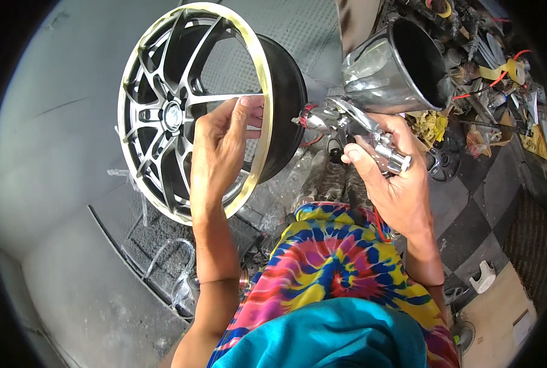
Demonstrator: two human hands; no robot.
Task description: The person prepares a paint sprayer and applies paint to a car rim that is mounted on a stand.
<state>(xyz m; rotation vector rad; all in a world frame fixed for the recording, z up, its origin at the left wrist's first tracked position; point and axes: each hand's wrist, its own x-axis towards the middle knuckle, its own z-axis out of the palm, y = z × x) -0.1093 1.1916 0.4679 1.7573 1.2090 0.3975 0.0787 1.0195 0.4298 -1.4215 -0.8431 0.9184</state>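
A black alloy wheel (pixel 285 110) with silver-faced spokes and pale yellow tape round its outer lip (pixel 254 43) fills the upper left. My left hand (pixel 221 144) grips it at a spoke on the right side, thumb on the face, fingers curled near the taped lip. My right hand (pixel 396 190) holds a chrome spray gun (pixel 341 119) with a red ring, its front end pointed left toward the wheel's side. A red hose (pixel 380 224) runs down below the gun.
A dark metal bucket (pixel 380 70) lies on its side at upper right, beside cluttered tape, rags and wires (pixel 494 73). A dark round part (pixel 442 162) sits below it. Checkered flooring (pixel 463 214), a white plastic piece (pixel 483 276) and a board (pixel 506 313) are at lower right.
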